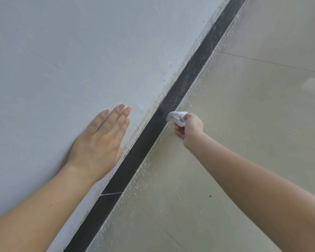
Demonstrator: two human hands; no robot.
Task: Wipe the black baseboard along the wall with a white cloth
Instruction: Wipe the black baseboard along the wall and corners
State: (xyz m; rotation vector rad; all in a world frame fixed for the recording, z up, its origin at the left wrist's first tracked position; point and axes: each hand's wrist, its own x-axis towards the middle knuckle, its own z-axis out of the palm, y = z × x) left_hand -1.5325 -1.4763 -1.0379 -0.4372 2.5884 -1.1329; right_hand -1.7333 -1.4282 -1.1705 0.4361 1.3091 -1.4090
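Note:
The black baseboard [140, 146] runs diagonally from the bottom left to the top right, between wall and floor. Its far stretch beyond the cloth looks dusty and streaked, while the near stretch looks darker. My right hand [188, 128] is closed around a crumpled white cloth [177, 117], which presses against the baseboard's lower edge. My left hand [100, 142] lies flat on the wall with its fingers extended, just above the baseboard and holding nothing.
The pale grey wall [71, 51] fills the left side. A glossy beige tiled floor [244, 106] fills the right, with white plaster specks scattered along the baseboard. Seams cross the baseboard near the bottom and near the top.

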